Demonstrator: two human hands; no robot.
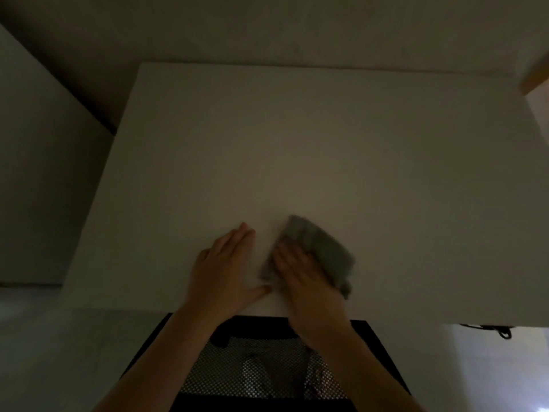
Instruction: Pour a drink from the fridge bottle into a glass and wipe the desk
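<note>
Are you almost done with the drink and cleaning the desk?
Done: I cannot tell about the drink; no glass or bottle is in view. In hand: the wiping. The right hand presses a grey cloth flat on the white desk near its front edge, while the left hand rests flat beside it. Left: probably the rest of the desk.

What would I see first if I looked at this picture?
Two bare hands near the front edge of a big white desk. The right hand presses flat on a grey cloth, and the left hand lies flat on the desk beside it. Below them is a black mesh chair.
</note>
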